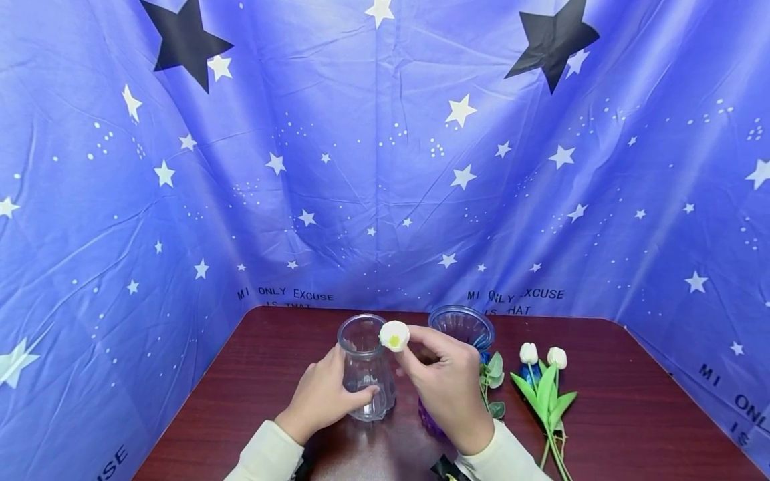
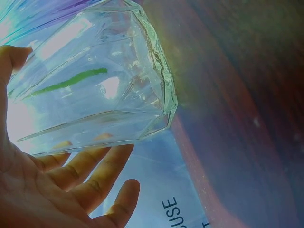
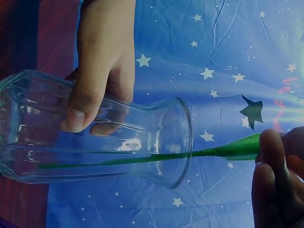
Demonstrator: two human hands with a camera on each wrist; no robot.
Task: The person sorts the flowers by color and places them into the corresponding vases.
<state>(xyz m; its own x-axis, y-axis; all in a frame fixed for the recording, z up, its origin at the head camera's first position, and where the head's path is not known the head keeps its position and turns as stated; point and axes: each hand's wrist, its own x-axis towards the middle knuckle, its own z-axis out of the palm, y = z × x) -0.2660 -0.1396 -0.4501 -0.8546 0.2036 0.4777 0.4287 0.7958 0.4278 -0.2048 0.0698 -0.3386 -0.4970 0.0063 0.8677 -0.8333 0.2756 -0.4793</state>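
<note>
A clear glass vase stands upright on the table, its thick faceted base clear in the left wrist view. My left hand grips it from the side, thumb across the front and fingers behind. Above the rim, my right hand pinches an artificial white tulip just below its bloom. In the right wrist view the tulip's green stem runs through the mouth and deep into the vase; its tip seems short of the bottom. The right fingers close around the green leaf by the stem.
Behind my right hand stands a blue-purple vase, with blue flowers and leafy stems beside it. Two more white tulips with green leaves lie at the right of the dark red table. A starry blue cloth encloses the back and sides.
</note>
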